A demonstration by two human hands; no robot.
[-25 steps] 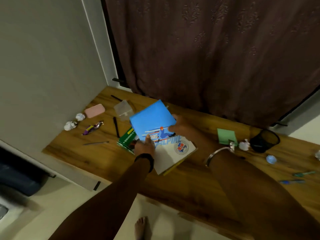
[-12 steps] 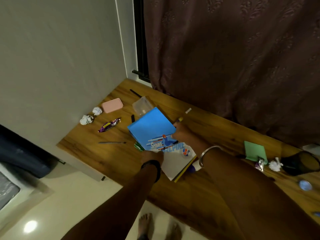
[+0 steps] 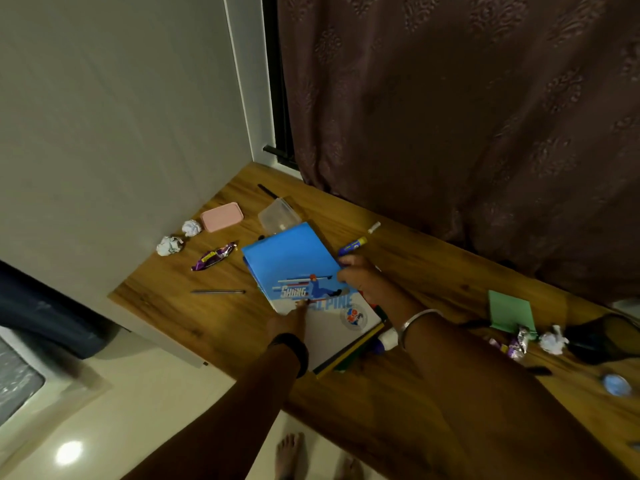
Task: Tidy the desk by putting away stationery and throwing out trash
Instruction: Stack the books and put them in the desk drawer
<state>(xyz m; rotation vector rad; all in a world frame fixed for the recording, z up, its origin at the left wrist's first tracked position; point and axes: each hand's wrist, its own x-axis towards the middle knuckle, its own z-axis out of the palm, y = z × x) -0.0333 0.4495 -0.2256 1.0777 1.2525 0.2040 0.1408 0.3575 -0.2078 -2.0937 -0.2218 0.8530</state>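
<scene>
Two hands on the book stack at mid-desk. Left hand [image 3: 289, 318] lies on the near-left edge of the blue notebook [image 3: 294, 261], fingers together and flat on the cover; looks like it pins the stack so it won't slide. Right hand [image 3: 360, 277] is at the notebook's right edge, fingers curled round it with the thumb on top, probably squaring the book over the ones under it; can't tell how many lie beneath, only edges show at the near-right corner. Judgement: books are being gathered into one pile first, to free space.

Desk [image 3: 346, 410] is far from tidy. Trash near the wall: two paper balls [image 3: 191, 227], one wrapper [image 3: 214, 260]. Pink case [image 3: 221, 216] and clear box [image 3: 278, 213] sit just behind the notebook, likely homes for pens. Marker [image 3: 353, 244] lies just beside the right fingertips; thin pen [image 3: 218, 291] lies apart on the left. Glue bottle [image 3: 386, 340] pokes out beside the right wrist. Far right: green pad [image 3: 509, 311], more wrappers and paper, black mesh basket [image 3: 602, 337] touching them, likely the bin.
</scene>
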